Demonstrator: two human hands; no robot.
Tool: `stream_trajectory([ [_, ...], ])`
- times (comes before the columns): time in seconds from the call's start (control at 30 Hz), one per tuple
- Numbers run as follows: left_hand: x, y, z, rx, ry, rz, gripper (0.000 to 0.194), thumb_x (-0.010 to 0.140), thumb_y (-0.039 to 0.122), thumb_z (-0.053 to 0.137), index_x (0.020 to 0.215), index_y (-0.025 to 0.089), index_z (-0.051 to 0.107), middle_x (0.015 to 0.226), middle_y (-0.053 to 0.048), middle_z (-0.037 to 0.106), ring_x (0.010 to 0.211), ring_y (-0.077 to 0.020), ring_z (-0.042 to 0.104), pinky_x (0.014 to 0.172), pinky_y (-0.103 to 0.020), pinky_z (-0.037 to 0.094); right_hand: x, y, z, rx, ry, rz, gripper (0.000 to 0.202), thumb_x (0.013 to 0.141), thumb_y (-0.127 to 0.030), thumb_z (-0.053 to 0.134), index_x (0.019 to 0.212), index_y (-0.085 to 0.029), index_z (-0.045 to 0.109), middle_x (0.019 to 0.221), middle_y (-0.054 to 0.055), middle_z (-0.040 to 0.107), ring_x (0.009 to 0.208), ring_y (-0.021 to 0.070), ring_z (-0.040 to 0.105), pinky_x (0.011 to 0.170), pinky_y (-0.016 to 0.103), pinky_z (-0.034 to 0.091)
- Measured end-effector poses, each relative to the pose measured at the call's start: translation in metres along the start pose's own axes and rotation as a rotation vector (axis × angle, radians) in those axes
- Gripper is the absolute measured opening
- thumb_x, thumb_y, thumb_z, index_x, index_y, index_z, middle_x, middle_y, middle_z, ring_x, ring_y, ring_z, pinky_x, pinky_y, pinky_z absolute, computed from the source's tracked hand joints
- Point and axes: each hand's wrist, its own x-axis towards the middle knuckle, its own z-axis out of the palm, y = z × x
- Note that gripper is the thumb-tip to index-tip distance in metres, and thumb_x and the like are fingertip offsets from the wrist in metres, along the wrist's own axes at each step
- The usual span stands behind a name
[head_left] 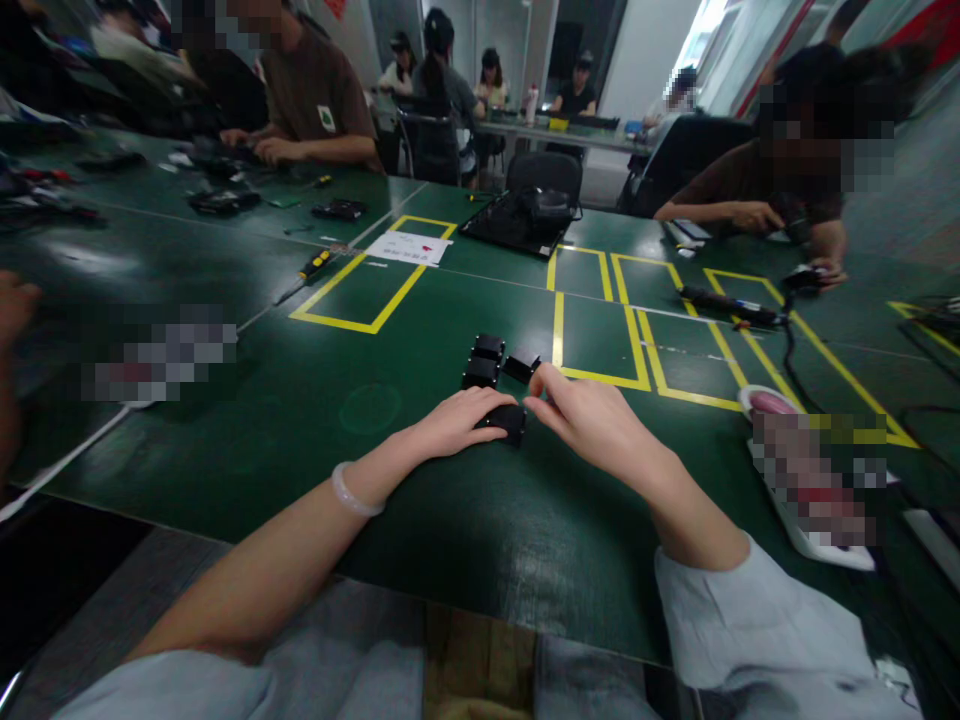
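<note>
Left grip [466, 412]: thumb and fingers close on the near block [511, 422], a black piece pressed to the green counter [510, 540].
Right grip [592, 405]: thumb and forefinger curl almost together just beside that piece's right end; whether they pinch anything small, one cannot tell.
Black pieces beyond: the middle block [480, 372] and the far block [489, 345] form a row, with the skewed block [522, 363] at their right, near the right forefinger.
Progress: work appears under way, one piece in hand and three out of it; which are finished and which remain, nothing visible settles.
Yellow tape [558, 330]: outlines the counter past the blocks.
Screwdriver [315, 264]: lies farther left, well apart from either grip.
</note>
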Motion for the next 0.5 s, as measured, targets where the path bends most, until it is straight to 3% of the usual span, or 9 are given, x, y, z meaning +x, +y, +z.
stream_trajectory([
  [0.3, 0.0001, -0.0007, 0.0007, 0.002, 0.002, 0.004, 0.041, 0.093, 0.045, 0.052, 0.128, 0.024, 0.047, 0.123, -0.007, 0.057, 0.109, -0.0244, 0.053, 0.095, -0.037, 0.040, -0.0015, 0.0018, 0.0005, 0.043, 0.029, -0.034, 0.016, 0.092, -0.026, 0.039, 0.104, -0.020, 0.047, 0.076, 0.001, 0.063, 0.061, 0.0133, 0.052, 0.055, 0.024, 0.026],
  [0.5, -0.0003, 0.0001, -0.0004, 0.008, 0.003, 0.001, 0.041, 0.094, 0.045, 0.051, 0.129, 0.024, 0.047, 0.124, -0.007, 0.056, 0.110, -0.0245, 0.052, 0.095, -0.036, 0.040, -0.0007, 0.0013, 0.0000, 0.005, 0.006, -0.015, 0.024, 0.096, -0.039, 0.035, 0.102, -0.020, 0.048, 0.071, 0.001, 0.062, 0.060, 0.0147, 0.053, 0.054, 0.025, 0.025],
])
